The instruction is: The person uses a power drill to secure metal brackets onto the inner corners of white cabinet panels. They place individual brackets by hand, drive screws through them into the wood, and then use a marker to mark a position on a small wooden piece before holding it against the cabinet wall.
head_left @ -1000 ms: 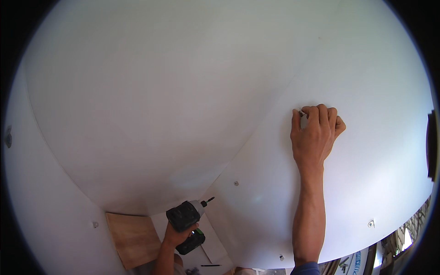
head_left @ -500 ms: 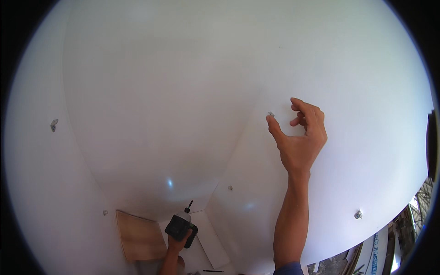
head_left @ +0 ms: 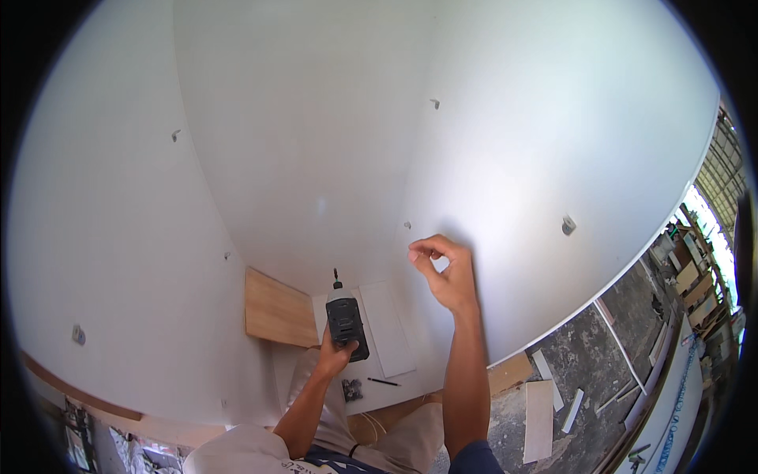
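My left hand [head_left: 335, 357] is wrapped round the handle of a black and grey cordless drill [head_left: 344, 320], whose bit [head_left: 335, 274] points up and away from me. In front of the white right panel [head_left: 521, 150], my right hand [head_left: 448, 276] is raised with thumb and forefinger pinched together. Anything between those fingertips is too small to make out. Just beyond them a small metal bracket [head_left: 408, 226] is fixed to the panel. Another bracket [head_left: 435, 103] sits higher up, and a larger one [head_left: 568, 226] is nearer the panel's outer edge.
White panels surround me, and the left panel [head_left: 103, 213] carries several brackets. A wood-coloured board [head_left: 278, 310] stands at the inner left. Below are a white strip [head_left: 384, 336], a dark pen-like stick [head_left: 384, 381] and small dark hardware [head_left: 352, 389]. Offcuts [head_left: 538, 419] litter the floor at right.
The view has tilted downward, bringing my legs and the floor into sight. My right hand has come away from the upper bracket and its spread fingers have closed into a pinch. The drill stays held.
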The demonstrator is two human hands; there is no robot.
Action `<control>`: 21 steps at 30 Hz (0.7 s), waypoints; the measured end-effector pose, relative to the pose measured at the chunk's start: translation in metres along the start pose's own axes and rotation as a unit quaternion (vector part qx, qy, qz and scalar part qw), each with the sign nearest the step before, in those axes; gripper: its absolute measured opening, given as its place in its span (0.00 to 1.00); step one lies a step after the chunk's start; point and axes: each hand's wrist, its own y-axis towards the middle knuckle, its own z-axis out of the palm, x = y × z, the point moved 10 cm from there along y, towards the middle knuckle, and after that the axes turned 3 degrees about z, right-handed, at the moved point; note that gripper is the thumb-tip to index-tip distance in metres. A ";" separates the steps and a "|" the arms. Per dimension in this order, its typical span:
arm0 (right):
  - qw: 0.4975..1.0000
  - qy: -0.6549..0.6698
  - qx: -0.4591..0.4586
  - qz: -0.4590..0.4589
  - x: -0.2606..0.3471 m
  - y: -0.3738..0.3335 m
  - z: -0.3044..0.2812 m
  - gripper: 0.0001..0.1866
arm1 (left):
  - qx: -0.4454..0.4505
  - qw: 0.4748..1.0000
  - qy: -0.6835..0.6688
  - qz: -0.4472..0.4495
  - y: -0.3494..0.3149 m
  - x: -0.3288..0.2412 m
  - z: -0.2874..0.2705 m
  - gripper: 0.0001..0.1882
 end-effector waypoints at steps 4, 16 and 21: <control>0.989 0.073 0.096 0.088 -0.031 -0.093 0.047 0.19 | 0.071 0.997 -0.018 0.026 -0.030 -0.018 0.020 0.34; 0.964 0.004 -0.078 0.256 -0.082 -0.194 0.090 0.37 | 0.108 0.961 0.232 0.106 -0.038 0.015 0.032 0.42; 0.960 -0.008 -0.099 0.261 -0.130 -0.200 0.100 0.34 | 0.154 0.957 0.235 0.071 -0.003 -0.012 0.018 0.39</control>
